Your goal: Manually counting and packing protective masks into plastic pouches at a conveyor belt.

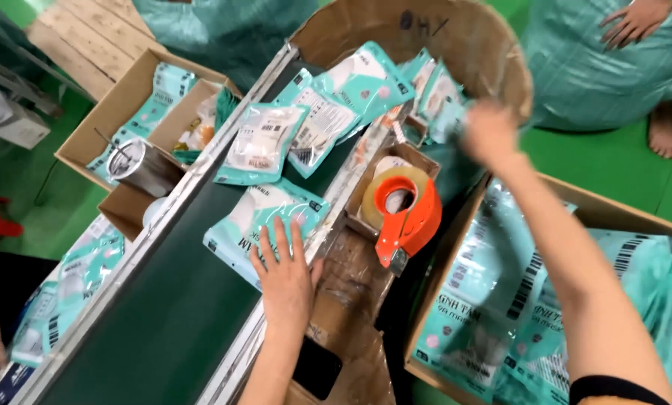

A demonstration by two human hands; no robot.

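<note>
My left hand [284, 271] lies flat, fingers spread, on a teal and white flat packet [265, 214] on the dark green conveyor belt [163, 322]. My right hand [488, 133] reaches up to the far end of the belt and closes on a teal packet [445, 114] at the edge of the pile; the hand is blurred. Several more teal packets [328, 105] lie heaped at the belt's far end against a bent cardboard sheet [456, 37].
An orange tape dispenser [405, 214] sits in a small box right of the belt. A carton of teal packets [501, 300] stands under my right arm. Left of the belt is another carton [118, 105] with a metal cup [137, 166]. Other people's hands [632, 21] and foot [664, 131] show at the edges.
</note>
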